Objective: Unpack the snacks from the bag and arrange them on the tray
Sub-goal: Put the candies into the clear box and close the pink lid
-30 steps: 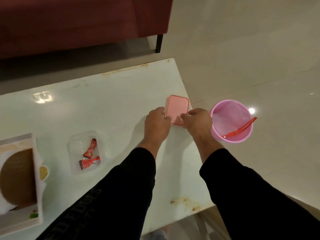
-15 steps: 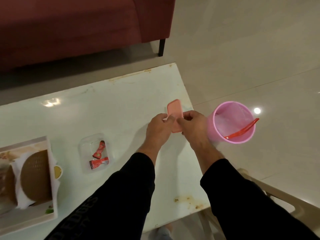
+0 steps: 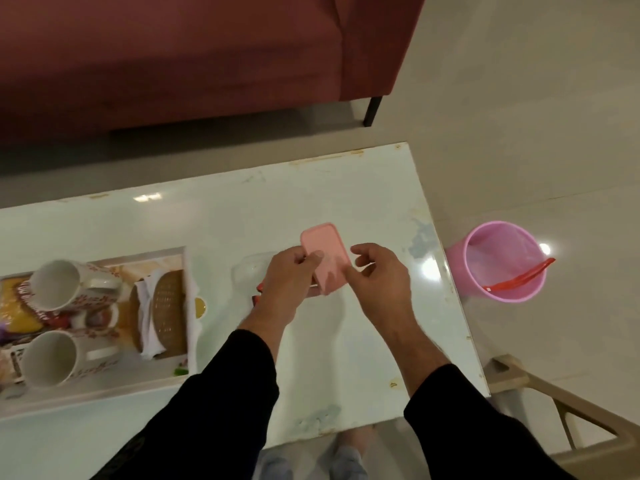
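The left hand (image 3: 289,275) pinches a pink lid (image 3: 325,259) by its left edge, thumb on top, and holds it tilted above the counter (image 3: 363,202). The right hand (image 3: 375,275) sits just beside the lid's right edge with its fingers loosely curled; whether they touch the lid I cannot tell, and it grips nothing that shows. Both arms wear black sleeves (image 3: 228,403).

Under the left hand lies a clear tub (image 3: 247,271), mostly hidden — only its far-left rim and a bit of red wrapper (image 3: 258,294) at the wrist show.

The tray (image 3: 188,306) stands on the left part of the counter, well apart from the lid. In it lie two white mugs (image 3: 59,285) on their sides, one above the other in the view, mouths facing the camera. Right of the mugs, a brown woven piece (image 3: 169,306) rests on white cloth against the tray's right wall. A yellow packet (image 3: 15,310) lies at the tray's far left, partly under the mugs.

On the floor right of the counter stands a pink bin (image 3: 502,261) with a red strip (image 3: 523,278) across its mouth. A red sofa (image 3: 173,57) fills the far side, and a beige chair (image 3: 554,403) pokes in at lower right.
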Demonstrator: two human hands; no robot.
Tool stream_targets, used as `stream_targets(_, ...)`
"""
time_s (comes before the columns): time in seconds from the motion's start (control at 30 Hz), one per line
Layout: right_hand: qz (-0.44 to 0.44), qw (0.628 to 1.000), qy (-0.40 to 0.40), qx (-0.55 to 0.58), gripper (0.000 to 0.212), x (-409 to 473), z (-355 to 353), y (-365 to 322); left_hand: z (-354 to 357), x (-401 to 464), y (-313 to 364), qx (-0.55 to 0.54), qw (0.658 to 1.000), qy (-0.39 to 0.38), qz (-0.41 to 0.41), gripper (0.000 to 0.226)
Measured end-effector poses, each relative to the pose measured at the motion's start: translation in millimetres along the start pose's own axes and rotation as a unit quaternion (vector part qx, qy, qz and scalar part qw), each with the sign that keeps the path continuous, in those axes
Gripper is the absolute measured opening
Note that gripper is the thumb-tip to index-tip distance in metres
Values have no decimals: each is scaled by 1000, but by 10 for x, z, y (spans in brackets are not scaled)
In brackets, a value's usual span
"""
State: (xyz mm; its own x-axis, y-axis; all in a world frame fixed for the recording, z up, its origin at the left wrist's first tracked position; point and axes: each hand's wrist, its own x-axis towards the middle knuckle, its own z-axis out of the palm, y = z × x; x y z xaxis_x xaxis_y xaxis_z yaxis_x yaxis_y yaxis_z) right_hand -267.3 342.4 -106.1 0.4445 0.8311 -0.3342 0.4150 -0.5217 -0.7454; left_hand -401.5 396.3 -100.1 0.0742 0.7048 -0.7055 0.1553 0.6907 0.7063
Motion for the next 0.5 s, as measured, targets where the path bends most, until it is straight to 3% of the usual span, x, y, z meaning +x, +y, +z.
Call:
stream_targets(0.1, 37, 999, 1, 13, 33, -42, 48, -8, -363, -96, -141, 12, 1000, -7, -18, 9)
stream_targets(0.2, 65, 994, -84, 17, 39, -151, 216, -37, -647, -156, -309, 44, 998, 6, -33, 6)
stream_targets(0.3, 76, 984, -154, 44, 25, -315, 452, -71, -855, -190, -449, 49, 997, 26, -44, 7)
stream_targets(0.43, 101, 984, -132, 62, 6, -418, 673, -100, -971, -179, -531, 30, 998, 50, -27, 11)
stream_targets(0.5, 101, 987, -120, 42, 9, -417, 771, -137, -1003, -147, -556, 47, 996, 81, 2, 21)
